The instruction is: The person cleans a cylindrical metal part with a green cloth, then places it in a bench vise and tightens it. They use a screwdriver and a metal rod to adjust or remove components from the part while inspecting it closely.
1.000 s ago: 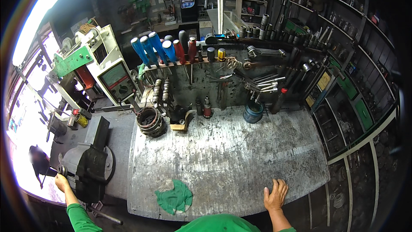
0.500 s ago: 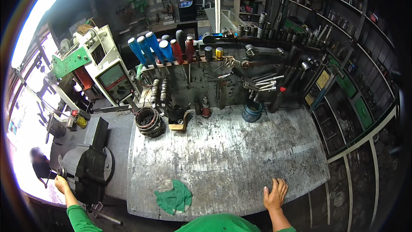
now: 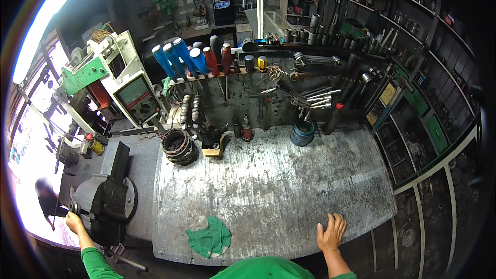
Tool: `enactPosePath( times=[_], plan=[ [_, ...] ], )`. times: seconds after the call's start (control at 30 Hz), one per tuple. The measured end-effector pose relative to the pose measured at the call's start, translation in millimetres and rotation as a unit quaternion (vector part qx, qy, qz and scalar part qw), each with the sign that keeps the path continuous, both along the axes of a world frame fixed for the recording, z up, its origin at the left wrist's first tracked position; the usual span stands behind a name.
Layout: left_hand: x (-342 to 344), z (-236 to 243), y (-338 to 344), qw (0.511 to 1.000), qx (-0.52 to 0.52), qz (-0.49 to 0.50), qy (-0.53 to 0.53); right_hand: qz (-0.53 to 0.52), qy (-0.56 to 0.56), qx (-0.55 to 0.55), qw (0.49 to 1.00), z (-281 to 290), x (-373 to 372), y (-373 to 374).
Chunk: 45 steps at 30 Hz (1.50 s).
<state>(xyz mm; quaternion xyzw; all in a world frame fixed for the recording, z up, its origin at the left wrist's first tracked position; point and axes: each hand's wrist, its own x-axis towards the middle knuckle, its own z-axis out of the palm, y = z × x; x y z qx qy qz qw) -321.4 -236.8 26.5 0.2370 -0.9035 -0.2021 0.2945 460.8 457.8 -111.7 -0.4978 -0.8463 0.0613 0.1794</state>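
My left hand [image 3: 75, 222] is at the far left, its fingers closed on a small dark round metal part [image 3: 74, 207] with a ringed face. This part is right beside the jaws of a large bench vise [image 3: 106, 194]; whether it touches them I cannot tell. My right hand [image 3: 332, 231] lies with fingers apart on the front right of the worn metal bench top [image 3: 279, 191], holding nothing. Between the hands, nearer the left one, a crumpled green cloth [image 3: 209, 236] with a pale grey patch rests on the bench.
Along the bench's back stand a round coil-like part [image 3: 179, 147], a small open cardboard box [image 3: 215, 148] and a blue pot [image 3: 303, 133]. Screwdrivers [image 3: 177, 59] and wrenches [image 3: 316, 61] fill the rack above. A person [image 3: 49, 204] appears beyond the vise. Shelves [image 3: 413, 88] flank the right.
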Motion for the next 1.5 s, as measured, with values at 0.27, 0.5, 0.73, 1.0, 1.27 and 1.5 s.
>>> enactPosePath(
  times=[0.27,0.5,0.73,1.0,1.27,1.5],
  plan=[
    [-8,-6,-6,0.999,0.044,0.012,0.001,-0.01,-0.024,-0.007,1.0,0,1,0],
    [9,-10,21,0.999,-0.006,0.03,-0.026,-0.01,-0.075,0.018,0.997,-25,9,12],
    [56,18,71,0.986,0.1,0.005,0.136,0.014,-0.085,0.166,0.982,-39,21,28],
    [70,20,77,0.97,0.14,-0.052,0.191,0.164,-0.014,0.064,0.984,2,-119,-45],
    [85,18,80,0.918,0.216,-0.175,0.281,0.377,0.043,-0.016,0.925,37,-290,-211],
    [109,40,70,0.9,0.183,-0.347,0.189,0.275,-0.03,-0.042,0.96,-10,-335,-291]
  ],
)
